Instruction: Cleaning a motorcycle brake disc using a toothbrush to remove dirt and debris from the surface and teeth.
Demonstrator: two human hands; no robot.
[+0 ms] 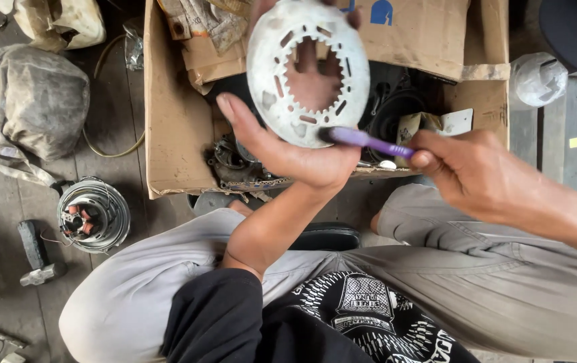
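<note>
Pale grey metal ring plate (308,70), toothed inner edge, slotted face: you hold it up over the open cardboard box (174,128), your left hand (295,151) grasping its lower rim with fingers behind. Your right hand (476,171) is clenched on a purple-handled brush (365,140), bristle end touching the plate's lower edge. Likely stiff, thin, moderately light; dusty and possibly slick. Hold by the outer rim, clear of the teeth. Hammer (36,255) and wound motor part (93,215) lie at left.
</note>
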